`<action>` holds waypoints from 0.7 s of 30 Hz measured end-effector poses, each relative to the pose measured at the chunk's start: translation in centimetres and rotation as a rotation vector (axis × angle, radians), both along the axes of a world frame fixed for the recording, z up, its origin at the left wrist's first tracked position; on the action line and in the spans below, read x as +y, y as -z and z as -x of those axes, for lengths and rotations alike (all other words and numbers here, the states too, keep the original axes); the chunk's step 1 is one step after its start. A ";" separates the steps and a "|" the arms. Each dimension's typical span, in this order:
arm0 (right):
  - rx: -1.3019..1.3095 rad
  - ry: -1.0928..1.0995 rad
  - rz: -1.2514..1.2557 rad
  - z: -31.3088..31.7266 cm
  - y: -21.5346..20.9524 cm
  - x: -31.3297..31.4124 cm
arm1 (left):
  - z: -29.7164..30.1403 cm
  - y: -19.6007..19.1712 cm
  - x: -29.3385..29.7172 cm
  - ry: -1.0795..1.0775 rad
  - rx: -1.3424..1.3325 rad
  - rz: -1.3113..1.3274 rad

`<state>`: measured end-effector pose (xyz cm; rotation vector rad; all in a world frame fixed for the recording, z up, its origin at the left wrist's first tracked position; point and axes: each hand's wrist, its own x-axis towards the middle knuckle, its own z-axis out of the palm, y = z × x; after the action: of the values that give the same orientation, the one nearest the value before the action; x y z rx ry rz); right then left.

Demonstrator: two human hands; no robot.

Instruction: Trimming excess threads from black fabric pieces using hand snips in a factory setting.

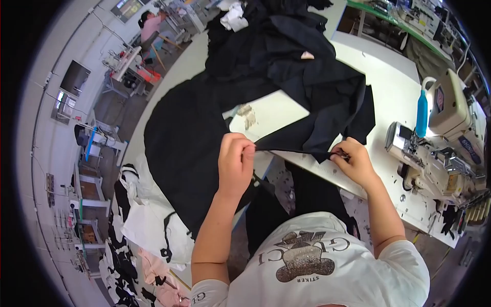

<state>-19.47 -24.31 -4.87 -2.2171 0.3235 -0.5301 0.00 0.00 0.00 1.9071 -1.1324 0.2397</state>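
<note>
Cloth (181,138): black, loosely heaped across the bench (393,94) from far end to near edge; its bulk seems left lying so that only one edge must be carried.
Left hand (236,162): grip closed, the cloth pinched between thumb and fingers by the near edge.
Right hand (354,161): grip likewise closed, a corner of the cloth pinched at the near edge, on the machine side.
Taut edge (294,149): drawn nearly straight between both hands, presumably to be kept from folding.
Machine (434,143): stood at the right end, probably for easy reach.
White scrap (234,17): left at the far end, apparently out of the way.
</note>
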 end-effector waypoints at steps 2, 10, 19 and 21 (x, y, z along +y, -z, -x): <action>0.016 -0.075 -0.471 -1.2 -4.3 -0.4 | -1.2 -2.3 0.0 0.041 0.221 0.261; -0.266 -0.464 -0.673 -7.3 -18.6 -3.1 | -2.8 -12.9 0.0 0.295 0.655 0.869; -0.291 -0.549 -0.520 -9.6 -25.0 -3.7 | -6.1 -16.3 3.1 -0.008 0.282 0.805; -0.284 -0.501 -0.464 -9.3 -26.5 -2.8 | -6.2 -16.7 3.2 -0.074 0.100 0.770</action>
<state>-10.14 -27.10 21.61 -1.6592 -0.2379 -0.4306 6.24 3.22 16.67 1.2544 -0.7453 0.5293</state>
